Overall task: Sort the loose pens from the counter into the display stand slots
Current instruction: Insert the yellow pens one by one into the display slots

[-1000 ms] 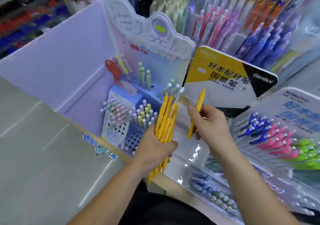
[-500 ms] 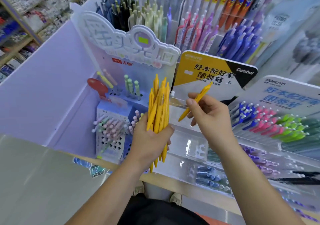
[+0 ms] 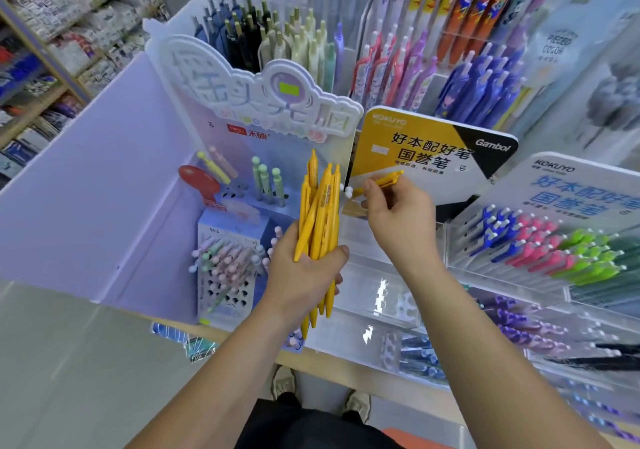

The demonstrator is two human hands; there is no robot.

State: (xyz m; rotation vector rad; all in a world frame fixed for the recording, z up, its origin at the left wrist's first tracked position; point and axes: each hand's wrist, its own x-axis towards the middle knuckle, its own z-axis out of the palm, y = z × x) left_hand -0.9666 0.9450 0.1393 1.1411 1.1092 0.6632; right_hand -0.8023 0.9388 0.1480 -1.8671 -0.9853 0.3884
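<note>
The left grip (image 3: pixel 304 277) is clutching a bundle of yellow pens (image 3: pixel 320 213) upright; the right grip (image 3: pixel 401 220) is pinching a single pen (image 3: pixel 382 181) at its fingertips. Slotting seems to be starting: that pen is probably needing aiming into the clear stand (image 3: pixel 391 241) below.

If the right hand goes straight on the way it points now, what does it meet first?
Probably the yellow Kokuyo sign just beyond the right hand and its single yellow pen; depth is unclear.

Single head-worn view, angled steeply down, close over display stand (image 3: pixel 398 296)
</note>
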